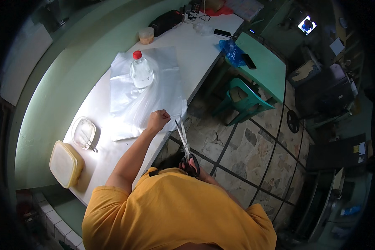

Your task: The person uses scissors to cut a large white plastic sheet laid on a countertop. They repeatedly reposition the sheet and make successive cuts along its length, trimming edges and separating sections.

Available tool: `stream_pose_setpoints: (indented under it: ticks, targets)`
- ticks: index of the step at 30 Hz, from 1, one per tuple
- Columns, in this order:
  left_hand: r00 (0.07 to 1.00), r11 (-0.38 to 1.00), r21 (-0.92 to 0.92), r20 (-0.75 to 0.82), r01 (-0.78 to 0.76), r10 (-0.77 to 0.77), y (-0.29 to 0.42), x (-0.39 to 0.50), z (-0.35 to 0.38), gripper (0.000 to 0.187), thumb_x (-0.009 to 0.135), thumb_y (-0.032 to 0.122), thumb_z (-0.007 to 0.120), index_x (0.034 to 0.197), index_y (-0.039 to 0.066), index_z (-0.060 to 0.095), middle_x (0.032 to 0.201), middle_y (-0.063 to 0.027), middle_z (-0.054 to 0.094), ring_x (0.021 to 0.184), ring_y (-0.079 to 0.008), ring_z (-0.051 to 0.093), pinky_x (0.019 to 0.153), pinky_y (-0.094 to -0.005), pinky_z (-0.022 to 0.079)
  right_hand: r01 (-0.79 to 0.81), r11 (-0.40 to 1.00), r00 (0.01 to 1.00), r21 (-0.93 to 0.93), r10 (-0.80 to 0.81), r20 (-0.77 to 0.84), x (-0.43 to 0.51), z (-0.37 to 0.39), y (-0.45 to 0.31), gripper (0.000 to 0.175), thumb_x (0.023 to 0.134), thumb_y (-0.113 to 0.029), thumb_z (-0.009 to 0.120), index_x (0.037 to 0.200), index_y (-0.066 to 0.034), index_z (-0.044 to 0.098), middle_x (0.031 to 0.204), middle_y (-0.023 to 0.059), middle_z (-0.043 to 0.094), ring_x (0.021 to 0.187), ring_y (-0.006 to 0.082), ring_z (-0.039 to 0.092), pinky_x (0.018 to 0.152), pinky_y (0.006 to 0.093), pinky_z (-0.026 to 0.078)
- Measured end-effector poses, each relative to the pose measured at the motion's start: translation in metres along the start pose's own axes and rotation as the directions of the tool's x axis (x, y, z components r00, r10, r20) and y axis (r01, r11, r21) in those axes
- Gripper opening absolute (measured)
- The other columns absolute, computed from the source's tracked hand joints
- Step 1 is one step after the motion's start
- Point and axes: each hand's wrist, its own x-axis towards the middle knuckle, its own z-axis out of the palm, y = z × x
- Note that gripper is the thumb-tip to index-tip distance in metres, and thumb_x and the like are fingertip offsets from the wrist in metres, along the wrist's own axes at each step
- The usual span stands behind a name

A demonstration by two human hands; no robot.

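Observation:
Translucent plastic sheeting lies on the white table, its near right corner reaching over the table's edge. My left hand is closed on the sheeting near that edge. In my right hand are scissors with black handles, held close to my body. Their blades are parted and point away from me, with the tips beside the sheeting's corner; whether they touch it I cannot tell. A clear plastic bottle with a red cap stands upright on the sheeting and contains clear liquid.
On the white table, a small clear container holds a utensil beside a lidded yellowish box. A tub and a black case sit farther back. To the right are a green chair and green table.

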Motion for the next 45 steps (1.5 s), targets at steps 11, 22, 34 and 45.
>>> stream_pose_setpoints:
  ticks: [11,22,34,45]
  targets:
    - [0.967,0.98,0.127,-0.184,-0.156,0.178,0.018,-0.005,-0.001,0.01,0.076,0.01,0.068,0.08,0.003,0.061,0.071,-0.012,0.063,0.062,-0.0249,0.063,0.058,-0.0343,0.049,0.058,0.974,0.962,-0.218,-0.113,-0.249,0.079,-0.012,0.009,0.06,0.086,-0.071,0.041,0.088,-0.0129,0.055,0.08,-0.0014,0.055,0.066,0.0096,0.046,0.065,0.0233,0.035]
    - [0.966,0.914,0.345,-0.062,-0.215,0.251,-0.022,-0.014,0.013,0.033,0.072,-0.004,0.052,0.104,0.006,0.056,0.095,-0.0192,0.057,0.088,-0.0392,0.057,0.073,-0.0475,0.048,-0.127,0.99,0.964,-0.053,0.111,-0.24,-0.004,-0.014,0.023,0.066,0.078,-0.076,0.048,0.092,-0.0123,0.056,0.083,-0.0005,0.05,0.074,0.0114,0.045,0.067,0.0256,0.035]
    - [0.971,0.889,0.424,-0.08,-0.172,0.226,-0.025,-0.007,0.008,0.005,0.073,0.011,0.06,0.076,0.007,0.061,0.076,-0.0136,0.064,0.07,-0.0345,0.063,0.064,-0.0441,0.051,-0.071,0.994,0.992,-0.078,0.062,-0.108,-0.001,-0.01,0.012,0.065,0.078,-0.076,0.049,0.092,-0.0124,0.056,0.084,-0.0006,0.05,0.075,0.0114,0.045,0.068,0.0256,0.035]
    - [0.969,0.926,0.323,-0.083,-0.195,0.232,-0.027,-0.015,0.008,0.005,0.074,0.01,0.063,0.075,0.007,0.059,0.074,-0.0122,0.063,0.068,-0.0334,0.062,0.061,-0.0426,0.05,-0.063,0.994,0.994,-0.087,0.055,-0.09,0.001,-0.01,0.011,0.065,0.078,-0.076,0.049,0.093,-0.0125,0.056,0.084,-0.0008,0.05,0.077,0.0113,0.045,0.069,0.0257,0.034]
